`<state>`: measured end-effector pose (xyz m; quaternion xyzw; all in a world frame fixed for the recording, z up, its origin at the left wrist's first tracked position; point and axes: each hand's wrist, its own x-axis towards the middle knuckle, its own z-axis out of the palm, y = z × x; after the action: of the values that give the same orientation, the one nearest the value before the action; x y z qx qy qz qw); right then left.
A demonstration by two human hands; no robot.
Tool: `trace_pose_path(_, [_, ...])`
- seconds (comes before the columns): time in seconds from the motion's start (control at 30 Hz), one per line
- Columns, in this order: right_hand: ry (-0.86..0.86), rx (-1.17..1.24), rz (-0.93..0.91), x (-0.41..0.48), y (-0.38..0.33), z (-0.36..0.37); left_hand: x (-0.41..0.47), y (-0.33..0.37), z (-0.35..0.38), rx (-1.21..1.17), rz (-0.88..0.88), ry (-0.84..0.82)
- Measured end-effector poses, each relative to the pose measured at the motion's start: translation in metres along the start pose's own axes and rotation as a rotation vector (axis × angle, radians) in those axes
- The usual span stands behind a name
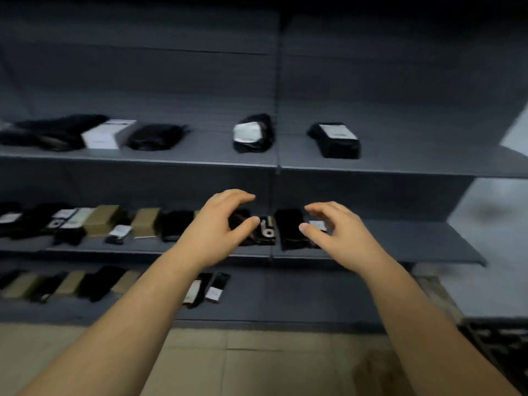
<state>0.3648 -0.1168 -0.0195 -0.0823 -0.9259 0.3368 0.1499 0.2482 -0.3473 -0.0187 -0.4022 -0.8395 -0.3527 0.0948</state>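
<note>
Each grip loose and empty, left hand (218, 224) and right hand (335, 234) hover by a black packet (289, 228), likely light and soft: pinch its sides.

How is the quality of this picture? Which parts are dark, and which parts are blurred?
In the head view the light is dim and the top edge falls almost to black. The left hand and right hand are fairly sharp. The pale area beside the middle shelf is smeared by blur. The packet labels are too soft to read, and no glare shows.
</note>
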Motion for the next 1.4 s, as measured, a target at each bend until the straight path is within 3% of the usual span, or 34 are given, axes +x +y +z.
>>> trace_pose_path(0.3, [-0.153, 0.029, -0.158, 0.132, -0.154, 0.177, -0.041, -0.191, -0.152, 0.070, -0.220, 0.102])
trace_pose_path(0.53, [-0.161, 0.011, -0.143, 0.225, -0.213, 0.237, 0.003, -0.297, -0.215, 0.083, -0.245, 0.148])
trace_pose_path(1.0, [-0.033, -0.009, -0.017, 0.431, -0.179, 0.285, 0.201, -0.427, -0.173, 0.048, -0.231, 0.041])
trace_pose_path(1.27, [-0.015, -0.018, 0.125, 0.501, -0.176, 0.320, 0.255, -0.481, -0.135, 0.099, -0.400, -0.160])
trace_pose_path(1.4, [-0.058, 0.007, 0.236, 0.510, -0.179, 0.337, 0.264, -0.488, -0.131, 0.003, -0.347, -0.055])
